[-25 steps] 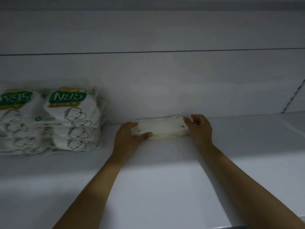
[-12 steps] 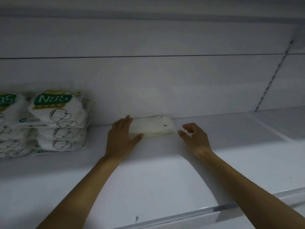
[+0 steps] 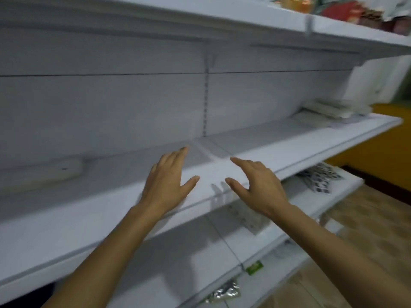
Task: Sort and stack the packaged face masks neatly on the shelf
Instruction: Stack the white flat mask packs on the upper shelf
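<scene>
Hands are coming off the mask pack (image 3: 42, 174); I am seeing left hand (image 3: 166, 185) and right hand (image 3: 255, 187) hovering right of it, fingers spread, empty.

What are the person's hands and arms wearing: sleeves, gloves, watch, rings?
Nothing visible. Left hand and right hand are ungloved, no rings or watch; left forearm and right forearm are uncovered to the frame edge, no sleeve showing.

Before me runs a white metal shelf (image 3: 289, 152), backed by a white panel (image 3: 100, 107) with a slotted upright (image 3: 205, 103). Past the shelf's right end I see an orange wall (image 3: 382, 152) and wood-patterned floor (image 3: 367, 218). The light is dim.
</scene>
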The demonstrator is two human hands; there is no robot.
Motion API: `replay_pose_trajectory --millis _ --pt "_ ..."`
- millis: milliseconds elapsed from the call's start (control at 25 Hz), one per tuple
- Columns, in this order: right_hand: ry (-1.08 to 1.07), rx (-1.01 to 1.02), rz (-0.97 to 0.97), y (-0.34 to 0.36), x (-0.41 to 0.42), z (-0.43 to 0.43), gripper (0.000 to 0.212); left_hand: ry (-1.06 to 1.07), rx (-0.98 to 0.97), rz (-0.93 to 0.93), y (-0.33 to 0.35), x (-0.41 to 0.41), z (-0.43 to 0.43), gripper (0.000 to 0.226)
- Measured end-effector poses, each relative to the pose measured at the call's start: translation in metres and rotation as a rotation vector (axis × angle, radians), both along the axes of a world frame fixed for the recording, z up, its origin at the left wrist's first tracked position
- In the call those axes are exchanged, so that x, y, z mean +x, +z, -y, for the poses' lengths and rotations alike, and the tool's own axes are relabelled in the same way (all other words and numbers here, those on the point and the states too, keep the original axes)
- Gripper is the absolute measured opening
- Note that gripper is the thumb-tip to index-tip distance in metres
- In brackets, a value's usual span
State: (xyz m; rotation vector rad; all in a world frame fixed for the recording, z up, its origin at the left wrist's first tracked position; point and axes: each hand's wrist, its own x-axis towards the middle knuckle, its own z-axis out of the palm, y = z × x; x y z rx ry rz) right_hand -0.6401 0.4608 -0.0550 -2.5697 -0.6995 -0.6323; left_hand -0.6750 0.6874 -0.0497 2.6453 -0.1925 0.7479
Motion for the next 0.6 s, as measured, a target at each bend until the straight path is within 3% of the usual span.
replay_pose_trajectory --millis 240,600 --pt "-0.182 0.056 -0.068 -0.019 0.009 0.185 0.056 -0.157 0.063 -0.068 -0.020 0.044 0.157 0.072" --pt "-0.284 0.185 -0.114 -0.061 0.115 0.309 0.056 -0.300 0.147 -0.067 -0.024 0.190 0.307 0.075"
